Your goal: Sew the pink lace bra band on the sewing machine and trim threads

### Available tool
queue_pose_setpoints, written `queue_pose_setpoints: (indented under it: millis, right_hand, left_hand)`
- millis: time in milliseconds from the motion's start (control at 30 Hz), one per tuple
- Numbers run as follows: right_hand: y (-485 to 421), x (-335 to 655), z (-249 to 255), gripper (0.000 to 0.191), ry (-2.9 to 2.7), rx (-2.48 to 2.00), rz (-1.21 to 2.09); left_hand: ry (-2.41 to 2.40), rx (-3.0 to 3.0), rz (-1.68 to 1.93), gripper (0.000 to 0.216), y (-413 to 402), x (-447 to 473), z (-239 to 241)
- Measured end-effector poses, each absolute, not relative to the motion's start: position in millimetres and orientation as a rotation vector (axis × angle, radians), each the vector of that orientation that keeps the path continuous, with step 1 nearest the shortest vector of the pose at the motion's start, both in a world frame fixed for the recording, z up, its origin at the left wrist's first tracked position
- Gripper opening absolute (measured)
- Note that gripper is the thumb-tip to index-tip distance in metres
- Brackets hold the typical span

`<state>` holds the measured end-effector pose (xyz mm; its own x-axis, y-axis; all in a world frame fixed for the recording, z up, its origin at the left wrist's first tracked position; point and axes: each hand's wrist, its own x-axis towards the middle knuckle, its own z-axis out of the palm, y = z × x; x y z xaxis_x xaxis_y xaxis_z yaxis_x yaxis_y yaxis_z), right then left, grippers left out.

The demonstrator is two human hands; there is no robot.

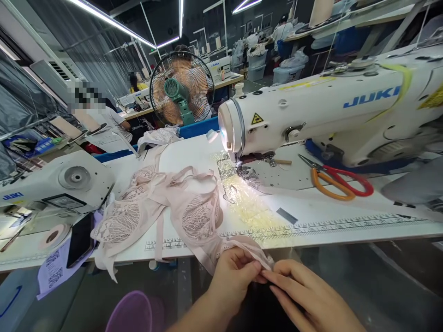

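A pale pink lace bra (194, 212) lies on the white sewing table (346, 230) and hangs over its front edge. Below that edge my left hand (231, 276) pinches the hanging end of the bra's strap (254, 251) between thumb and fingers. My right hand (308, 295) meets it from the right, fingertips closed on the same strap end. A white Juki sewing machine (328, 110) stands behind, its lit needle area (242, 168) just beyond the bra.
Orange and red scissors (339, 182) lie right of the needle. A second Juki machine (55, 184), a tape roll (53, 236) and a dark phone (80, 240) sit at left. A fan (182, 87) stands behind; people work at far tables. A purple bin (133, 313) is below.
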<state>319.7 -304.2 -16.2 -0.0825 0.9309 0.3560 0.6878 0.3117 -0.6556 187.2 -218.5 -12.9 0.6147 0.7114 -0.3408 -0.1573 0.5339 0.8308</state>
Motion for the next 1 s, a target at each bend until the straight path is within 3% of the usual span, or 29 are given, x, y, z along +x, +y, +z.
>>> queue_pose_setpoints:
  millis: [200, 433, 1000]
  right_hand:
    - [-303, 322, -5, 0.015, -1.683, -1.454, 0.481]
    - [-292, 325, -5, 0.018, -1.59, -1.496, 0.621]
    - [-285, 323, -6, 0.023, -1.782, -1.617, 0.356]
  left_hand:
    - [0.73, 0.863, 0.591, 0.027, -216, 187, -11]
    - [0.741, 0.956, 0.584, 0.025, -215, 188, -9]
    - [0.721, 1.103, 0.684, 0.021, -221, 191, -17]
